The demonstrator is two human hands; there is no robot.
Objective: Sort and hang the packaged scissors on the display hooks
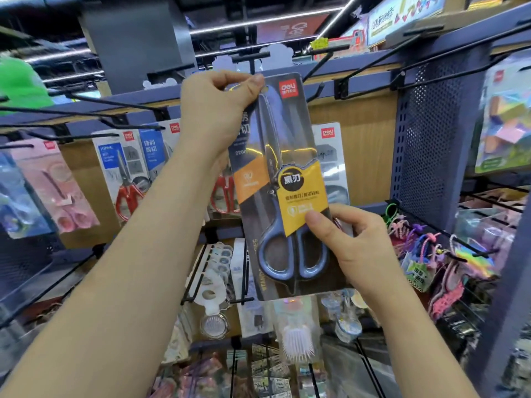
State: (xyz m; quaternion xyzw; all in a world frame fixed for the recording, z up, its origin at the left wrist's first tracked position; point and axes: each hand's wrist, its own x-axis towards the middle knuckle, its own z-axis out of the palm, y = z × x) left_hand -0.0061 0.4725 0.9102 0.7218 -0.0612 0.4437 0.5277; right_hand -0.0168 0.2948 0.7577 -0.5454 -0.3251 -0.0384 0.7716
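1. Head view: both hands are up at the shelf, holding 1 dark grey card pack of blue-grey-handled scissors with a yellow label [287,182]. It is upright, tipped slightly, in the middle of the scene.
2. The left hand [218,101] pinches the pack's top left corner, with the thumb tip just beside the hang hole. The right hand [353,245] grips the lower right edge, thumb pressed on the yellow label.
3. The pack's top edge sits just below the tip of a black wire display hook with a crossbar end [252,57]. The hole does not look threaded onto it, so I judge this pack not yet hung.
4. Done so far: to the left, blue-and-white packs of red-handled scissors [129,173] hang on their hooks. Further left hangs a pink pack of pink scissors [57,182]. A white-carded pack [330,145] hangs behind the held one.
5. Left to do, by my reading: line the hole up with the hook tip and slide the pack back. Several bare black hooks [86,101] jut out at the left and right. Whether more packs wait to be sorted cannot be seen.
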